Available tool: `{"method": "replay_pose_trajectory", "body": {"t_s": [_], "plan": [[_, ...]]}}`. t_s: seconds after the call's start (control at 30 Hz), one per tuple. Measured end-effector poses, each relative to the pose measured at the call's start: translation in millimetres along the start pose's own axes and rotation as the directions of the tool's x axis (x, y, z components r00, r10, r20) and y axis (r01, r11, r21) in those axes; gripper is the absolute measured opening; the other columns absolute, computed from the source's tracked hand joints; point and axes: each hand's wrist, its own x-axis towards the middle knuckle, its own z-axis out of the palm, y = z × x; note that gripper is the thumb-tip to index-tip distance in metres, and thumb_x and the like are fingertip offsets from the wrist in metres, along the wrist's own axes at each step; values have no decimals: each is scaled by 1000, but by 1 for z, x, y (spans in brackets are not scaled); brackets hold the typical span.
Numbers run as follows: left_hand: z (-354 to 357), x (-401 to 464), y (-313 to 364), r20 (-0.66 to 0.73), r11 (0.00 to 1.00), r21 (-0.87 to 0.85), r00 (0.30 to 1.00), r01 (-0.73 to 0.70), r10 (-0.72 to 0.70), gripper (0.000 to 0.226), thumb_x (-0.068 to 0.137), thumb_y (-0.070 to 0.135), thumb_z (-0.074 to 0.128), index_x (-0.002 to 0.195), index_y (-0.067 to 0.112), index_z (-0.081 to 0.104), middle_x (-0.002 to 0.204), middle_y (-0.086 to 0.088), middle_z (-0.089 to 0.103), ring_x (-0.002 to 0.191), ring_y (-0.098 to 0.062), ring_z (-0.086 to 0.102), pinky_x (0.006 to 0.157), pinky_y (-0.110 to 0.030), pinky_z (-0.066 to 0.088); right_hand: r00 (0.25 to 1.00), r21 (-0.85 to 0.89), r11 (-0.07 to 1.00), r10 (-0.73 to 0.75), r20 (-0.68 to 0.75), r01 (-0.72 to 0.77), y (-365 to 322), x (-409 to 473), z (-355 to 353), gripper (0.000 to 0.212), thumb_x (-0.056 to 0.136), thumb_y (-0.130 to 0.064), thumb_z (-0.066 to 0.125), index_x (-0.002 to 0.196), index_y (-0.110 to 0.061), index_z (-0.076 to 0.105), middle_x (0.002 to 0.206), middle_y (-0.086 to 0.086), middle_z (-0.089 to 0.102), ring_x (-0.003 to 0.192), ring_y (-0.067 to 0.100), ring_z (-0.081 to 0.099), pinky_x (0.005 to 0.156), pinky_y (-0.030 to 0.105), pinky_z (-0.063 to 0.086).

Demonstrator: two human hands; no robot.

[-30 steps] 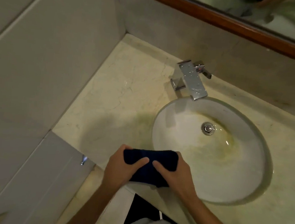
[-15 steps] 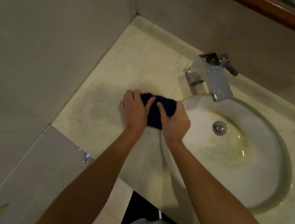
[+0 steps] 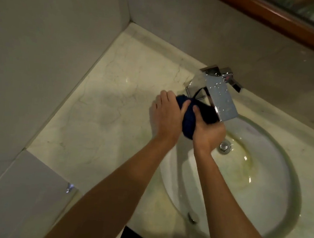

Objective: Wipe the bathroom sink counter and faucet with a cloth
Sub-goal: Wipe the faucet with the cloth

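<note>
Both hands, the left hand [image 3: 166, 117] and right hand [image 3: 207, 131], clutch a bunched dark blue cloth [image 3: 196, 114] between them, over the oval white basin's [image 3: 259, 194] far-left rim, against the square chrome faucet's [image 3: 218, 93] base. Faucet wiping seems underway; next, rub up the spout, then across the cream marble counter [image 3: 99, 117].

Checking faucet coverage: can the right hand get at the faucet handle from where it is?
Probably yes. The right hand grips the cloth just under the faucet spout; the handle behind looks unobstructed, though the spout lies between them.
</note>
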Motion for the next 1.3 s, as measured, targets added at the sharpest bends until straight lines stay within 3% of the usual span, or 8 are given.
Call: {"method": "replay_pose_trajectory", "body": {"t_s": [0.1,0.2,0.5,0.6,0.77,1.07,1.2,1.3], "plan": [[2,-38,34,129,950,-302,990,85,-47,42,93,51,64,103,12,55,104,-5,56,95,-23,56,81,-37,48,1000,-68,998,16,18,-15,13,26,-43,34,68,-48,86,84,-24,68,78,-5,71,77,22,71,70,35,58],[-1,-77,59,334,630,-707,937,321,-102,37,87,37,79,111,14,62,109,1,59,98,-13,61,85,-35,55,995,-2,999,-41,86,41,4,59,-83,30,66,-37,90,84,-19,73,76,-8,73,71,10,70,66,29,55],[2,-27,132,421,-127,-880,625,459,-657,16,90,-14,56,92,-4,67,74,-4,62,57,3,55,52,-14,45,794,-147,812,-486,366,565,-60,141,-41,33,73,-37,75,97,-15,73,87,4,75,77,21,68,70,37,56],[18,-12,118,364,-2,-840,560,543,-744,14,95,-1,53,89,-3,66,73,-4,63,63,-14,57,52,-20,48,716,-137,731,-584,382,669,-50,138,-12,31,76,-34,65,101,-17,72,87,2,72,76,24,67,64,36,53],[26,-16,109,146,455,-711,745,536,-651,8,84,5,63,79,12,63,76,0,67,70,-18,61,58,-23,47,749,-186,739,-572,334,647,-56,133,2,20,79,-32,60,88,-17,70,82,4,68,76,29,66,60,29,42],[12,-52,89,214,483,-638,740,600,-637,15,82,7,69,95,10,75,85,-5,75,73,-17,69,55,-23,48,824,-206,815,-467,320,541,-26,107,-36,37,84,-46,77,96,-12,74,86,6,72,78,25,66,62,32,46],[27,-48,126,281,455,-638,737,622,-614,26,86,32,78,100,12,70,95,0,72,90,-17,70,83,-35,59,937,-176,921,-329,119,346,-3,127,-76,38,83,-49,77,96,-13,73,86,2,72,75,21,65,63,29,48],[41,-53,165,346,608,-611,862,507,-372,27,91,35,74,105,13,74,95,-1,73,88,-14,68,87,-38,58,983,-142,976,-175,-64,165,24,142,-122,40,83,-52,76,98,-16,72,88,0,73,84,23,70,69,27,49]]}}
